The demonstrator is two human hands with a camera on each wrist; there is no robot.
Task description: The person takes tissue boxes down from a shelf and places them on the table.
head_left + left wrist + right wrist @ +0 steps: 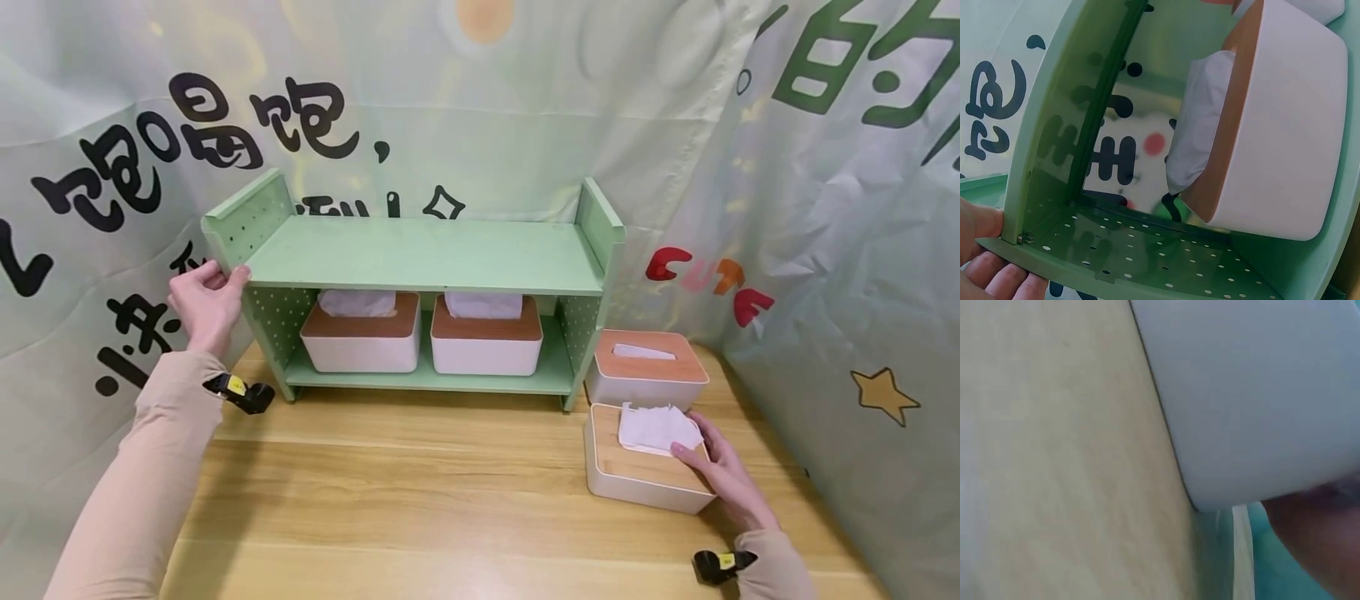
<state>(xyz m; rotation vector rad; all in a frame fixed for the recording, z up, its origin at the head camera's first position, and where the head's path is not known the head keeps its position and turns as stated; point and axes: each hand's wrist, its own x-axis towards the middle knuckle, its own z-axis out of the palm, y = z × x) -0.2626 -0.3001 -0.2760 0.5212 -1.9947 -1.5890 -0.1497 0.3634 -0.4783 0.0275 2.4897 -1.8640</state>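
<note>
A light green two-tier shelf (420,254) stands on the wooden table. My left hand (206,304) grips its left side at the height of the upper board; in the left wrist view the thumb and fingers (1007,284) lie at the panel's edge. On the lower board sit two white tissue boxes with brown wooden lids, the left box (363,354) and the right box (487,357). At the right, my right hand (727,471) holds the right end of another tissue box (648,492), thumb on the lid. The right wrist view shows its white wall (1260,400) close up.
Behind the held box, right of the shelf, stands one more tissue box (648,393) with a low tissue in its slot. Printed cloth (510,142) hangs around the back and sides of the wooden table (390,500).
</note>
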